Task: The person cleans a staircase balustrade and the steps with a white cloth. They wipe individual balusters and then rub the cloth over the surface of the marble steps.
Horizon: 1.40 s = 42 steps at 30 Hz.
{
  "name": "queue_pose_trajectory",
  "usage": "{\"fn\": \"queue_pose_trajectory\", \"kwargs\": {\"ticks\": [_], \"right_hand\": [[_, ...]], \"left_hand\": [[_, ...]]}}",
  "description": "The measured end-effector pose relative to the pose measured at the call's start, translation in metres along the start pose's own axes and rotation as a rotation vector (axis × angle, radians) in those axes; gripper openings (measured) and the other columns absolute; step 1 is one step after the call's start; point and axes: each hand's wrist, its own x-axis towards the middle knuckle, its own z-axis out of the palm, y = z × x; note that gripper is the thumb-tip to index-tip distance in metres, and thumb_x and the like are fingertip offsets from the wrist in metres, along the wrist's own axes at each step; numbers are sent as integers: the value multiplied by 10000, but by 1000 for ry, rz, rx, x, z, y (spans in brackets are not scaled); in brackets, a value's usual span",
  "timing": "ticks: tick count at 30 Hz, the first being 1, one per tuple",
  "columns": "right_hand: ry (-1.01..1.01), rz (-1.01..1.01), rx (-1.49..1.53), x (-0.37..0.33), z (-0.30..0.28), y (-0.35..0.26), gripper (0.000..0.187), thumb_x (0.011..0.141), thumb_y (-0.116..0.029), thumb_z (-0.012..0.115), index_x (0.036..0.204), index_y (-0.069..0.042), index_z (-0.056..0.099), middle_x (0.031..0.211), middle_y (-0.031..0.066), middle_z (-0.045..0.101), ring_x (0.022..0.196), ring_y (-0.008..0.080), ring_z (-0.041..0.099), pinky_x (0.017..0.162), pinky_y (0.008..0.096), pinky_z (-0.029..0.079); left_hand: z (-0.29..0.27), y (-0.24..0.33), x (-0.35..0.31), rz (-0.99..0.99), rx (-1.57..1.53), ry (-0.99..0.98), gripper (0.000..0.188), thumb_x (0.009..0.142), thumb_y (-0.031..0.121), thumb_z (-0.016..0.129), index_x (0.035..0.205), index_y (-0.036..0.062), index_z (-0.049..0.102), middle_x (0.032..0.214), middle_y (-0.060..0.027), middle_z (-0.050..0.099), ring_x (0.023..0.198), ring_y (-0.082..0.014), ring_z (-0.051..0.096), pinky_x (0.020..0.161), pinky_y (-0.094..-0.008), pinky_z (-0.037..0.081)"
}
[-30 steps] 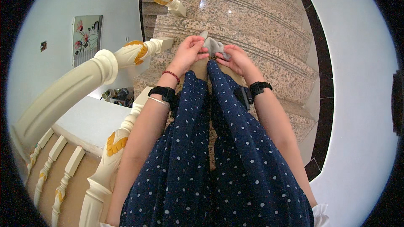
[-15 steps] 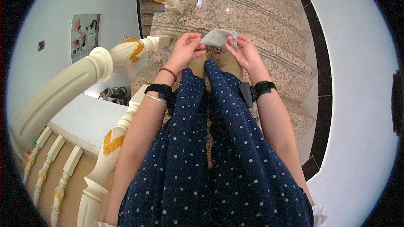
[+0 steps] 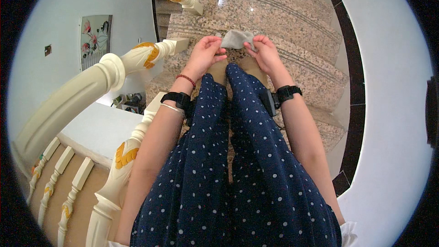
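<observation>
A small, soft grey cloth [image 3: 235, 40] is stretched between my two hands, just beyond my knees and above the granite stairs. My left hand [image 3: 204, 56] pinches its left edge between thumb and fingertips. At the right end, my right hand [image 3: 265, 56] grips it, thumb and fingers closed on the fabric. The cloth bunches near the right fingers; whether it is a sock or a rag I cannot tell. Dark blue trousers with white dots [image 3: 247, 164] cover my legs, with my forearms along either side.
Speckled granite steps [image 3: 292, 50] curve around in front of me. On the left runs a cream banister [image 3: 68, 105] with gold-trimmed balusters [image 3: 125, 153]. A white wall [image 3: 393, 110] with a dark skirting strip [image 3: 354, 77] borders the right. A flower picture [image 3: 95, 41] hangs on the left wall.
The cloth's left end is less pointed and its right part more bunched up. Both hands keep hold of it and have barely moved; the whole view has shifted slightly.
</observation>
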Motion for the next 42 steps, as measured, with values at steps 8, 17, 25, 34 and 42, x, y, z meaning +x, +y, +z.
{"fn": "queue_pose_trajectory", "kwargs": {"ticks": [8, 17, 25, 34, 42], "right_hand": [[-85, 104, -94, -3, 9, -12, 92, 903, 18, 439, 933, -51, 493, 943, 47, 523, 951, 233, 595, 902, 356, 476], [-166, -17, -459, -1, 45, 9, 303, 865, -23, 533, 1164, -26, 485, 1000, 82, 601, 911, 148, 598, 774, 271, 465], [-282, -287, -978, 20, 19, 49, 411, 805, 28, 561, 1201, -25, 464, 1003, 131, 616, 925, 203, 599, 807, 319, 478], [147, -108, -192, 17, 9, 40, 543, 792, 118, 473, 1292, -28, 316, 1171, 155, 528, 929, 257, 597, 725, 344, 527], [926, -258, -312, 14, -91, 20, 535, 788, 62, 466, 1270, -5, 243, 1167, 196, 470, 936, 302, 571, 658, 400, 516]], "left_hand": [[-2, 0, 1, -7, -28, 6, 241, 933, 151, 530, 1135, 26, 491, 979, -44, 530, 846, -128, 569, 750, -288, 552], [-9, -2, 2, -5, 8, -27, 231, 924, 110, 524, 1140, 34, 492, 935, -24, 510, 777, -100, 531, 743, -291, 550], [3, 2, -1, 55, 160, -76, 263, 945, 114, 469, 1199, 46, 475, 1165, -77, 504, 1060, -169, 537, 790, -306, 547], [-1, -2, 2, 23, 114, -74, 247, 957, 127, 443, 1187, 42, 477, 1198, -91, 497, 1102, -210, 523, 824, -365, 539], [-3, -3, 2, 7, 80, -59, 244, 950, 126, 450, 1178, 46, 482, 1178, -93, 516, 1066, -211, 546, 825, -375, 530]]}}
